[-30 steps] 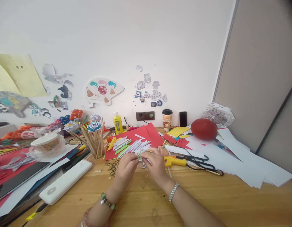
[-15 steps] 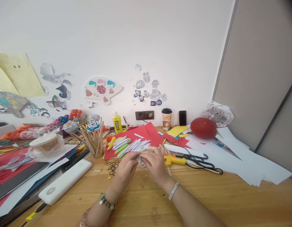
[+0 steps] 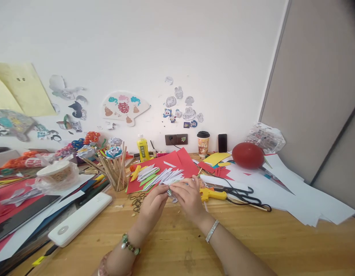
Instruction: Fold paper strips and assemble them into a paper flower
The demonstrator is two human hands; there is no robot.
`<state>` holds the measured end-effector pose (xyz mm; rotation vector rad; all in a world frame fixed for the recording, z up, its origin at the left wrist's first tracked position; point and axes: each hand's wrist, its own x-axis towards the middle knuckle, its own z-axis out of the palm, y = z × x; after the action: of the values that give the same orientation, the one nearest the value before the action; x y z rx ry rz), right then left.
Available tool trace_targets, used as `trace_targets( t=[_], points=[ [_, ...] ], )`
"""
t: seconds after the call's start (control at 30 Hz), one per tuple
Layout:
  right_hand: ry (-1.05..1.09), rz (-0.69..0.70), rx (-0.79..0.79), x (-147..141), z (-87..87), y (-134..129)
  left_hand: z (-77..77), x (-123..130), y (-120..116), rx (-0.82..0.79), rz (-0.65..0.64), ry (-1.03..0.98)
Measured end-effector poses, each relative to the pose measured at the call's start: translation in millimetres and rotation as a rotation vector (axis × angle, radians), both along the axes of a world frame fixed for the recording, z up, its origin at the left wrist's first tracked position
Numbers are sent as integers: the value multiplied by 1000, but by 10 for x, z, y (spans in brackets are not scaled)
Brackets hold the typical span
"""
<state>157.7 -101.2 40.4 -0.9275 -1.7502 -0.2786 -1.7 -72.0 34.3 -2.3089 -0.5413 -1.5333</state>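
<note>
Both hands meet above the wooden table, in front of a red sheet. My left hand point(image 3: 154, 203) is closed, its fingertips pinching a small folded piece of white and greenish paper point(image 3: 169, 191). From the right, my right hand point(image 3: 189, 197) grips the same piece with thumb and fingers. The fingers cover most of it. Just behind, folded white and green paper strips point(image 3: 162, 177) lie on the red sheet point(image 3: 183, 161). A yellow glue gun point(image 3: 213, 194) rests beside my right hand.
Bamboo sticks with paper flowers point(image 3: 116, 174) stand at the left, near a long white device point(image 3: 79, 218). Black rubber bands point(image 3: 137, 201) lie by my left hand. Behind are a yellow bottle point(image 3: 143, 148), a paper cup point(image 3: 203, 143) and a red balloon point(image 3: 247, 155).
The view has shifted very slightly. My fingers have moved a little around the small paper piece, and both hands still hold it.
</note>
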Motion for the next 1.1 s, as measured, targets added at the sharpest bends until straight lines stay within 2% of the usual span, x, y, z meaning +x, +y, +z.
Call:
trace_targets(
  t=[0.4,0.67,0.87,1.0,1.1],
  points=[
    [-56,15,81,0,17,0,20,12,-12,-47,-6,-2],
    [-90,35,1,1,21,-9,-14,-23,9,-53,20,0],
    [-82,44,-12,43,47,10,-14,-27,10,-77,-20,27],
    [-210,93,-24,141,89,91,64,-14,-1,-200,-16,39],
    [-282,194,-142,198,127,145,120,-17,11,-388,-102,93]
  ],
)
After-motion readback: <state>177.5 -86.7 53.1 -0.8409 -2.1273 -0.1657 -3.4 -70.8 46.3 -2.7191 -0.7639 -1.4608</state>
